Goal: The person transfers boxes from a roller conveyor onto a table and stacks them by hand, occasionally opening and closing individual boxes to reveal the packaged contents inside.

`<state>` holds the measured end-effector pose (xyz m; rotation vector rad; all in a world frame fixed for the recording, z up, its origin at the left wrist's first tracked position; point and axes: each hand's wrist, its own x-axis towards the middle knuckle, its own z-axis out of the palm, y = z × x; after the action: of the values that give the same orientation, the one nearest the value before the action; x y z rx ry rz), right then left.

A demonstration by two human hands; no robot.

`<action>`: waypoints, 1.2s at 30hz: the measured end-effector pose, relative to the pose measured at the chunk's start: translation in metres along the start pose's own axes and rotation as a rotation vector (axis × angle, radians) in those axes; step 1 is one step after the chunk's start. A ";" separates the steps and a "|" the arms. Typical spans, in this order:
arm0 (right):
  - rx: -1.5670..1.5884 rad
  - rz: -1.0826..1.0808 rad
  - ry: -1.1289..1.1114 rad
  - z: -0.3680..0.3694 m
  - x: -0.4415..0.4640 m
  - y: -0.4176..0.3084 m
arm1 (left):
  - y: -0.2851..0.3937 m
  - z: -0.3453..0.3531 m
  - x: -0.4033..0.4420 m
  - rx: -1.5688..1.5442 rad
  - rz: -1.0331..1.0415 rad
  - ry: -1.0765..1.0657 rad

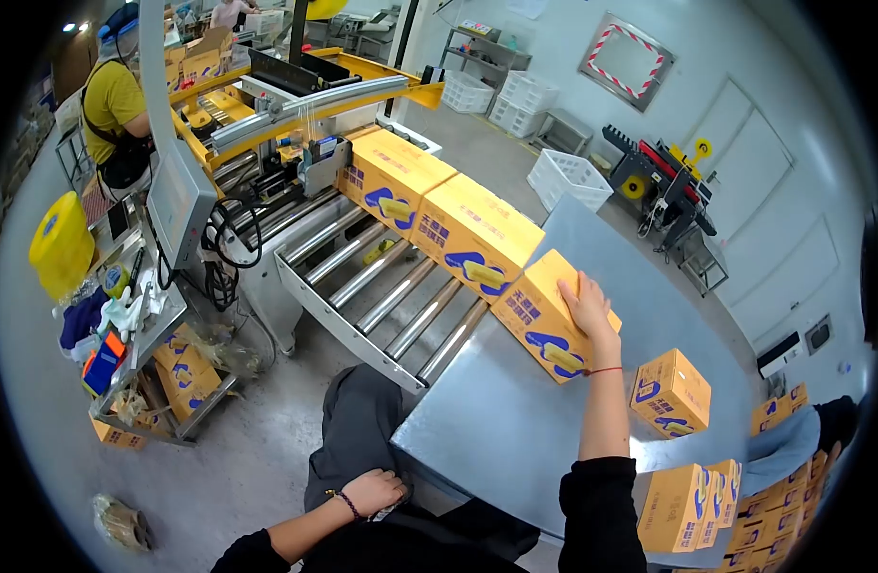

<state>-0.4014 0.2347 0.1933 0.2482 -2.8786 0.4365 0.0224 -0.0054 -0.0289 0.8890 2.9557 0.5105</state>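
Your right hand (589,304) lies open on the yellow carton (544,329) at the metal table's edge (448,396), behind two more boxes (482,229) on the rollers (397,296); your left hand (374,492) rests on your lap (355,420), its grip unclear

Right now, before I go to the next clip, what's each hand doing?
Left hand: lying in the lap; open or closed cannot be told.
Right hand: open, on the row's nearest carton.
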 end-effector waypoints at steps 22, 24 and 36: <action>-0.296 0.433 0.030 -0.125 -0.316 0.174 | 0.002 -0.003 0.005 0.017 -0.005 -0.035; -0.374 0.737 0.083 -0.141 -0.351 0.219 | 0.001 -0.007 0.006 0.020 0.011 -0.066; -0.254 0.386 0.274 -0.134 -0.280 0.282 | -0.001 -0.008 0.012 0.052 0.038 -0.009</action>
<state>-0.1630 0.5790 0.1744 -0.3845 -2.6658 0.1459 0.0109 -0.0020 -0.0207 0.9520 2.9620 0.4307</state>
